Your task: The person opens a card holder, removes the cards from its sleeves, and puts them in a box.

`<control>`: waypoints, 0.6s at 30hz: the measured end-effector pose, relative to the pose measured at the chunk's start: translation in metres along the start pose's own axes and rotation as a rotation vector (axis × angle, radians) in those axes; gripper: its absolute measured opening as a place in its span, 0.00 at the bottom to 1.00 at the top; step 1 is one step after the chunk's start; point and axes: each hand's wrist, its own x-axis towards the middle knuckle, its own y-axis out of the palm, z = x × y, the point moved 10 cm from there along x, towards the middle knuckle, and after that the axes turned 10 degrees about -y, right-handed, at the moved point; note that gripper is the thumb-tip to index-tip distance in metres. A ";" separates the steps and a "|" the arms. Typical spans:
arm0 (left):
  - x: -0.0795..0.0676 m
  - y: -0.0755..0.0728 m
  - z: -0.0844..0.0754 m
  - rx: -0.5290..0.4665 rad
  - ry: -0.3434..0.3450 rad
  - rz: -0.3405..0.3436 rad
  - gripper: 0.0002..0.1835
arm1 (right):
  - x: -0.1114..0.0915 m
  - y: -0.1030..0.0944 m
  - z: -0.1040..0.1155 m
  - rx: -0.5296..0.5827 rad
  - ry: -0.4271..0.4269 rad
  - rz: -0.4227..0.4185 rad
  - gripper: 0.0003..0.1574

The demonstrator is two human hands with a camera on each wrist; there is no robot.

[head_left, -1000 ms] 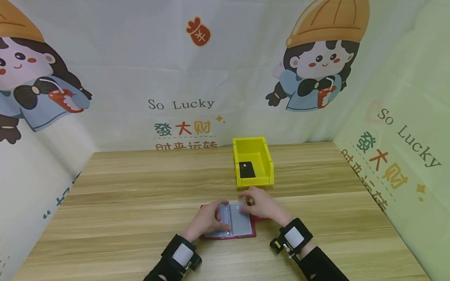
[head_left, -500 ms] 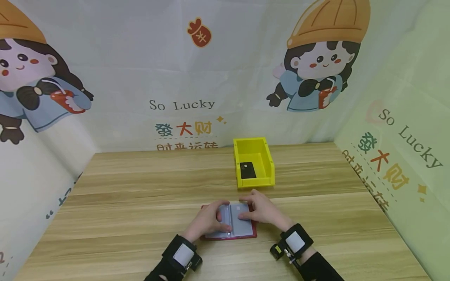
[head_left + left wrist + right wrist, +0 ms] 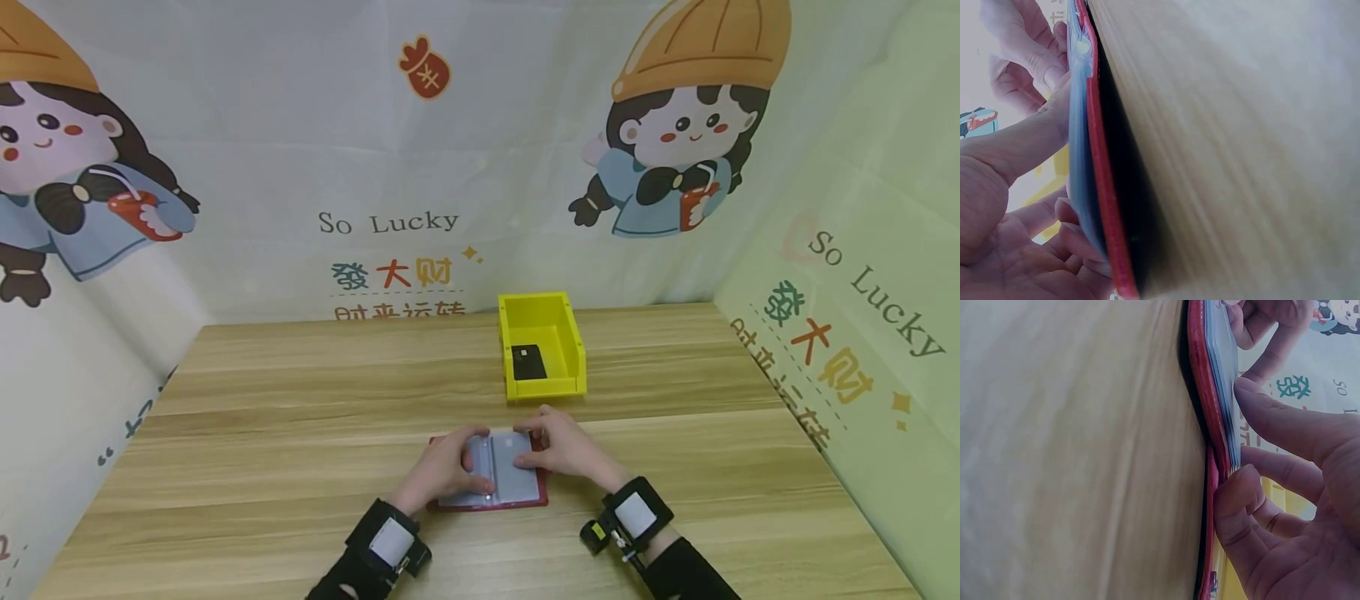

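Note:
A red card holder [image 3: 516, 487] with clear plastic sleeves lies spread on the table in the head view. My left hand [image 3: 444, 473] grips its left half, the thumb pressing near the spine and the fingers curled by the far edge. On the right half, my right hand [image 3: 564, 447] has its thumb on the top sleeve and its fingers bent at the outer edge. In the right wrist view, the stacked sleeves [image 3: 1217, 347] stand above the red cover, and a red strap [image 3: 1209, 519] extends beneath the fingers. A pale card shape shows through the top sleeve.
A yellow bin [image 3: 546, 388] stands just beyond the right hand, with a black card [image 3: 528, 363] lying inside. The wooden table [image 3: 300, 392] meets a printed cloth backdrop [image 3: 525, 167] at the back and sides. Both wrists wear strapped cameras.
My right hand has drawn slightly back from the bin side, its thumb shifting on the right sleeve and fingers coming to its outer edge. The left hand keeps its hold.

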 end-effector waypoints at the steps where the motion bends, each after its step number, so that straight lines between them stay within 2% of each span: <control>1: 0.000 0.000 0.000 -0.001 -0.001 0.000 0.40 | 0.000 0.000 0.000 0.004 0.004 -0.001 0.31; 10: 0.001 0.000 0.000 -0.003 -0.003 0.002 0.40 | 0.000 -0.003 -0.002 0.057 0.005 -0.040 0.27; 18: 0.001 0.000 0.000 0.005 0.003 -0.002 0.41 | -0.005 -0.007 -0.010 0.183 0.077 -0.126 0.13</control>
